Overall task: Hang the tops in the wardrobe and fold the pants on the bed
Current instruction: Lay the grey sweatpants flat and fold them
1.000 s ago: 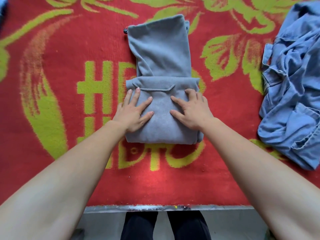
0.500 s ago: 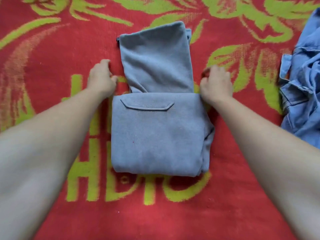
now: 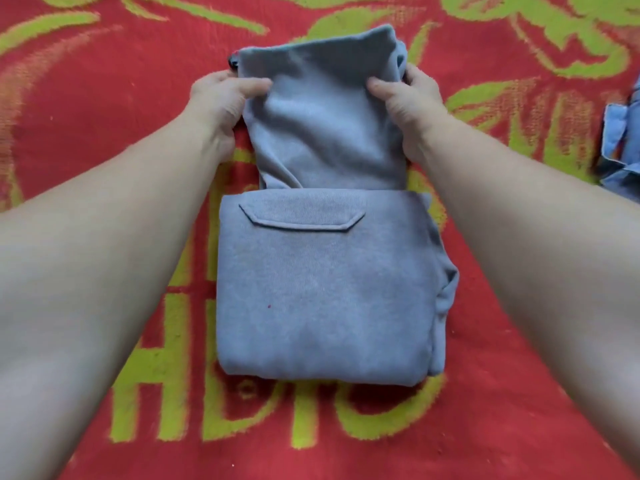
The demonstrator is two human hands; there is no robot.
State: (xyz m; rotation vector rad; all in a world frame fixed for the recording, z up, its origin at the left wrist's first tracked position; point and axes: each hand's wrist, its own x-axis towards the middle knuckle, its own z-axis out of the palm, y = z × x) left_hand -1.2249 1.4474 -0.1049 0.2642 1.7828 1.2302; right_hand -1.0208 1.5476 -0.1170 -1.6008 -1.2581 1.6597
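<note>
Where laid out on red-and-green blanket (image 3: 104, 109), free room left, right and near side of grey pants (image 3: 322, 289). Blue denim garment (image 3: 620, 147) well apart at right edge, cut off by frame. Near part of pants folded flat, pocket flap facing up. Left hand (image 3: 218, 102) pinching far section's left edge, thumb on top. Right hand (image 3: 408, 105) gripping right edge likewise. Fingers tucked behind fabric, hidden. Small dark bit at far-left corner too small to make out.

Both hands pinch the far flap of the half-folded grey fleece pants (image 3: 322, 271): left hand (image 3: 221, 102) on its left edge, right hand (image 3: 408, 102) opposite, above a red-and-green patterned blanket (image 3: 104, 109).
</note>
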